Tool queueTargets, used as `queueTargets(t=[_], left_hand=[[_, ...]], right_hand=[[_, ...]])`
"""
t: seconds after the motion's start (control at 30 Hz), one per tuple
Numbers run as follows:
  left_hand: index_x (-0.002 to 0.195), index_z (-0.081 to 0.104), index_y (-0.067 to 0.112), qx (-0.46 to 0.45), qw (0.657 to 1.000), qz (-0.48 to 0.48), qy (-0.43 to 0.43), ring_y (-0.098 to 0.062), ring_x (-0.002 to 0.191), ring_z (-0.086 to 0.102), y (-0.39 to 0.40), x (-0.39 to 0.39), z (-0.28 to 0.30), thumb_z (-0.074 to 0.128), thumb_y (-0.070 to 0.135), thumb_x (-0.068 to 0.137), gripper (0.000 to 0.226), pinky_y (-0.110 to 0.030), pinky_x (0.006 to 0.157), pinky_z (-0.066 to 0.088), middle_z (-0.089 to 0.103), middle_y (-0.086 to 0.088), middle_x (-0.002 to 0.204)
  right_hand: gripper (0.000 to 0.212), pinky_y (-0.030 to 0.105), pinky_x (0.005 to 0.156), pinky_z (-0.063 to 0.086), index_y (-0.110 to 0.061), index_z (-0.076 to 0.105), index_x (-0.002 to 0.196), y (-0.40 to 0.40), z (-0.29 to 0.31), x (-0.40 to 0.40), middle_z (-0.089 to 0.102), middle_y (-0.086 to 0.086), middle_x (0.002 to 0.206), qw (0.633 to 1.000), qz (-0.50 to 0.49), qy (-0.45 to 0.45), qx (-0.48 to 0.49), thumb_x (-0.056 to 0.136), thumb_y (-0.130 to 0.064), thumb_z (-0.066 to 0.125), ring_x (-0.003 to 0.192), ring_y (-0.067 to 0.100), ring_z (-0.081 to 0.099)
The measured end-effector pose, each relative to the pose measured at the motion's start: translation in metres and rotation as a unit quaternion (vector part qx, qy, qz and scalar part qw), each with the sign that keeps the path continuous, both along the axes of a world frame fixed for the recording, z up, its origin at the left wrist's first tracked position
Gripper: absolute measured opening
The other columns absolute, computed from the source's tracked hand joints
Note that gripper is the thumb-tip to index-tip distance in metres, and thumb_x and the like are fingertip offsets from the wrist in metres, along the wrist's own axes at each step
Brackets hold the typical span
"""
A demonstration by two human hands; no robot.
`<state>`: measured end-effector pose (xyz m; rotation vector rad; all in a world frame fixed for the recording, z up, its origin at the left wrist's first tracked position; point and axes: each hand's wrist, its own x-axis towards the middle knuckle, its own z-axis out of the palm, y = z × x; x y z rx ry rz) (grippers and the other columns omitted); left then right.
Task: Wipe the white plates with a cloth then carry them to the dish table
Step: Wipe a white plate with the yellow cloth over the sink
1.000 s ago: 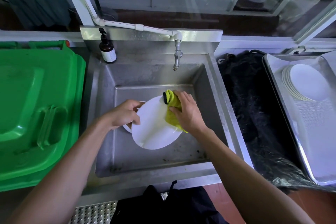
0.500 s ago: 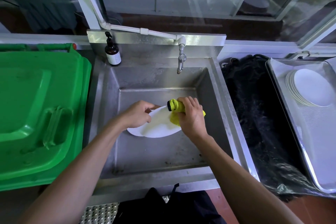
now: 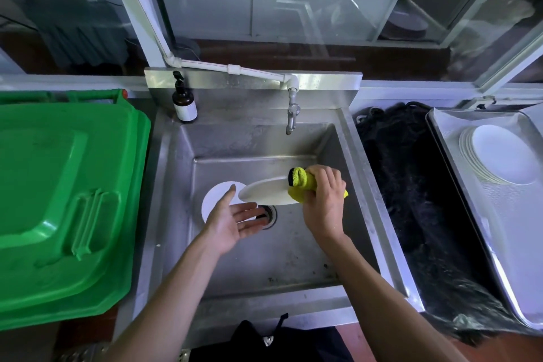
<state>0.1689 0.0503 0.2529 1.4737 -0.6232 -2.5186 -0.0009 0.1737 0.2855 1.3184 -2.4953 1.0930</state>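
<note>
1. The white plate you are wiping hangs tilted over the steel sink, just above the drain.
2. Your right hand curls round the yellow cloth and pinches the plate's right edge through it.
3. Your left hand is spread open, palm up, below the plate's left edge and holding nothing; whether it touches the plate you cannot tell.
4. A second white plate lies flat on the sink floor, partly under that hand.
5. Behind the basin stand the tap and a brown pump bottle.
6. A green bin lid lies to your left.
7. To your right a black bag sits beside a metal tray holding a stack of white plates.
</note>
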Motion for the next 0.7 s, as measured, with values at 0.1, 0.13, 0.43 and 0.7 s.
queueTargets(t=[0.1,0.13,0.43,0.7], left_hand=[[0.116,0.057,-0.010,0.033,0.997,0.050,0.040,-0.044,0.087,0.074,0.000,-0.015,0.010,0.060,0.045,0.098,0.058,-0.046,0.062,0.063,0.072,-0.030,0.106],[0.117,0.056,-0.011,0.043,0.994,0.079,0.055,-0.045,0.087,0.074,-0.001,-0.019,0.013,0.061,0.036,0.099,0.051,-0.046,0.062,0.063,0.072,-0.032,0.105],[0.102,0.061,-0.006,0.021,0.979,0.186,0.085,-0.028,0.080,0.075,-0.013,-0.019,0.021,0.054,-0.006,0.097,0.009,-0.039,0.061,0.063,0.074,-0.018,0.084],[0.120,0.065,0.002,-0.104,0.980,0.165,0.047,-0.031,0.103,0.069,-0.018,-0.013,0.014,0.058,-0.013,0.090,0.034,-0.044,0.074,0.062,0.072,-0.016,0.113]], right_hand=[[0.035,0.044,0.081,0.040,-0.006,0.066,0.101,-0.003,0.000,0.007,0.065,0.005,0.106,1.000,0.013,0.021,-0.011,0.072,0.013,0.070,0.095,0.029,0.054],[0.036,0.045,0.082,0.040,-0.005,0.066,0.101,-0.003,0.000,0.010,0.065,0.004,0.107,1.000,0.015,0.023,-0.013,0.071,0.014,0.070,0.095,0.029,0.054],[0.039,0.048,0.091,0.043,-0.004,0.067,0.115,0.012,-0.015,0.009,0.064,0.009,0.119,0.996,0.071,0.062,0.005,0.078,0.009,0.060,0.106,0.029,0.054],[0.046,0.040,0.095,0.039,-0.019,0.056,0.134,0.017,-0.019,0.010,0.056,-0.004,0.131,0.989,0.117,0.005,0.095,0.090,-0.005,0.062,0.114,0.022,0.048]])
